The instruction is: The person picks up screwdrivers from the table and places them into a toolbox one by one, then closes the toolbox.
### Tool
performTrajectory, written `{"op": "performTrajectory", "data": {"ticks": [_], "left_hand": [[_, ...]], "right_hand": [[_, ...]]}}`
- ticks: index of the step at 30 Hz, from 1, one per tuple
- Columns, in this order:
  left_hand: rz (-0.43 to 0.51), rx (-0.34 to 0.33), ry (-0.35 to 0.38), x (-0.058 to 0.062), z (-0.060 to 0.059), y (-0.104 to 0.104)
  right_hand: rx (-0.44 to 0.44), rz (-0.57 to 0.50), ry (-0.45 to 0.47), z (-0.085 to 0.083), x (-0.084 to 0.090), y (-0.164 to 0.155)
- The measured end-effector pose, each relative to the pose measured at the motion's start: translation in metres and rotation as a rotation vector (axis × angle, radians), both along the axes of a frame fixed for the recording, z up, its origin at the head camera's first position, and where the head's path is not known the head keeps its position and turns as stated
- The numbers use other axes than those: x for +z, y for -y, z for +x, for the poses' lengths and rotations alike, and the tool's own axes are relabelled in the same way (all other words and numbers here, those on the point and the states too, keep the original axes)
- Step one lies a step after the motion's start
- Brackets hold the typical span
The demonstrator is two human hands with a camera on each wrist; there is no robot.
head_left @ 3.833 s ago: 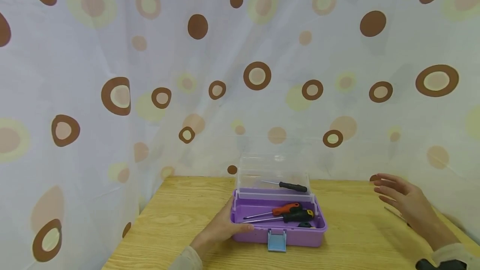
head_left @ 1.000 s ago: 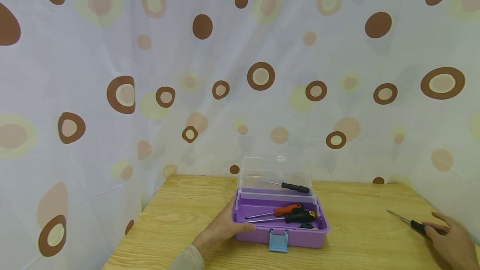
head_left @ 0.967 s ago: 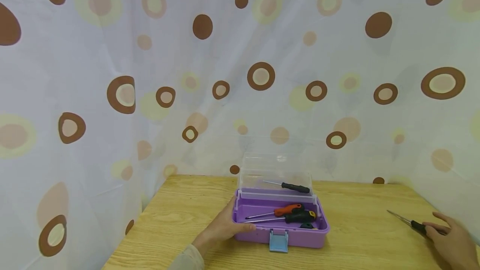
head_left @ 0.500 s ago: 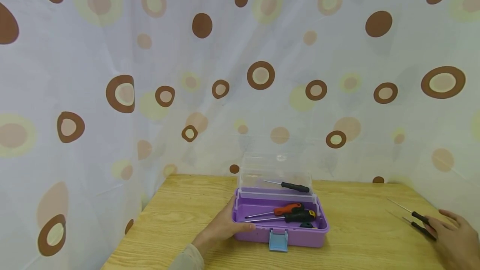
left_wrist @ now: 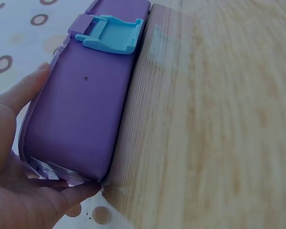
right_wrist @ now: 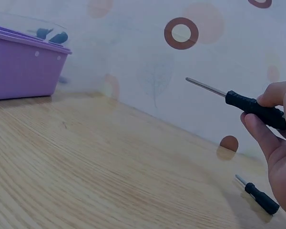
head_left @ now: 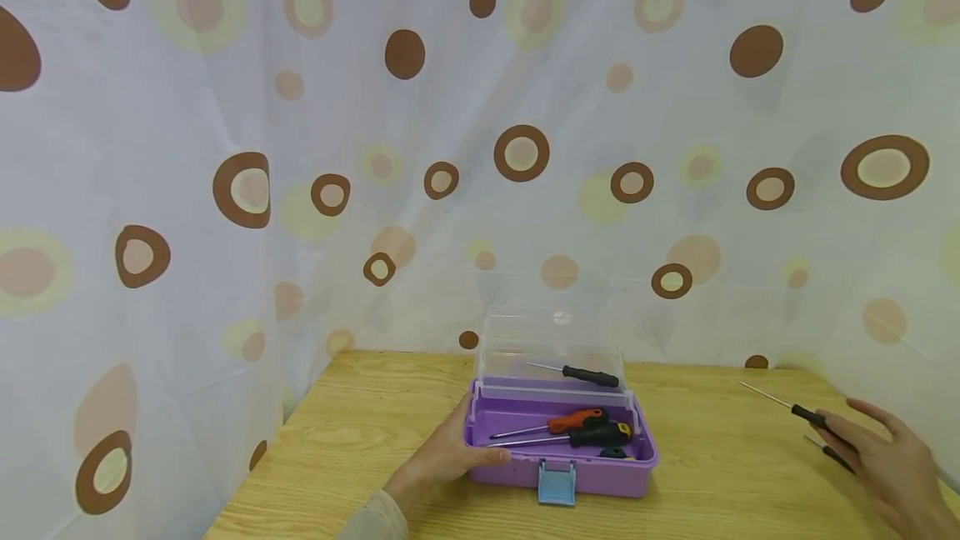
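Observation:
A purple toolbox [head_left: 607, 478] sits in the middle of the table with its clear lid [head_left: 551, 340] tipped back. My left hand [head_left: 441, 450] grips its left end, thumb over the front rim and fingers [left_wrist: 81, 193] around the side. My right hand [head_left: 896, 457] pinches a black-handled screwdriver [right_wrist: 245, 102] between thumb and fingers, raised above the table, its shaft pointing left. Beneath it a second, shorter black screwdriver [right_wrist: 262, 199] lies on the tabletop. Inside the box are an orange-handled screwdriver [head_left: 572, 420] and a black-and-yellow one [head_left: 600, 434].
Another black screwdriver [head_left: 590, 376] lies in the opened lid. The blue latch [head_left: 557, 483] hangs down at the box front. A dotted curtain [head_left: 420, 123] closes off the back and sides of the wooden table [head_left: 360, 407].
My right hand has lifted one screwdriver off the table, leaving the shorter one there, and carried it up and to the left. My left hand stays on the toolbox.

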State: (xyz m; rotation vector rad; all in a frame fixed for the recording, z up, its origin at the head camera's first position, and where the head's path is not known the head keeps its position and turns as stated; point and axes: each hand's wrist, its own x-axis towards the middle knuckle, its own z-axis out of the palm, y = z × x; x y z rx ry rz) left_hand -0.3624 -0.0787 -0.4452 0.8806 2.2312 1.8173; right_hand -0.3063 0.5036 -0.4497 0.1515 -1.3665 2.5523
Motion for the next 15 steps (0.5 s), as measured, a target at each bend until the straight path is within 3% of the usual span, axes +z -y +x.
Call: {"op": "performTrajectory", "data": {"ticks": [3,15], "left_hand": [[0.004,-0.005,0.002,0.0,0.0,0.0],[-0.014,0.005,-0.007,0.0,0.0,0.0]], "right_hand": [[-0.019,0.025,0.001,-0.002,0.007,0.009],[0.148,-0.062,-0.101,-0.01,0.018,0.033]]}}
